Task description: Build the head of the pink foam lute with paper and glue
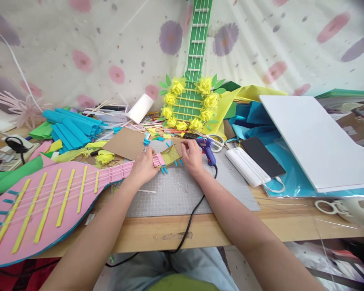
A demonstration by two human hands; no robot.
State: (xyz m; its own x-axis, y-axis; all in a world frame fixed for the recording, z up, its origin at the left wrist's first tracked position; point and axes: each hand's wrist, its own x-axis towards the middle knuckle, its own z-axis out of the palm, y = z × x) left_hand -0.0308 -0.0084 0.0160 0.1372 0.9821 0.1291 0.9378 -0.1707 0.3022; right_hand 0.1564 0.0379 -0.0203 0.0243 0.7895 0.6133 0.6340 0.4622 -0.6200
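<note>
A pink paper guitar (pixel 45 198) with yellow strips, white strings and blue tabs lies slanted across the left of the table. My left hand (pixel 144 166) is closed around its neck, close to the head end. The head (pixel 170 155) is olive-gold with small blue pegs along both sides. At the far end of this head is my right hand (pixel 191 155), its fingers pinched together; what sits between them is too small to make out. Just beyond the right hand, a purple glue gun (pixel 206 149) rests with its black cord running down over the table edge.
A grey cutting mat (pixel 170 198) lies beneath my hands. White-handled scissors (pixel 216 141), a white power bank (pixel 248 166) and a dark phone (pixel 262 157) are to the right. Behind stands a green paper guitar (pixel 194 97) with yellow flowers. Blue crepe paper (pixel 71 127) clutters the left.
</note>
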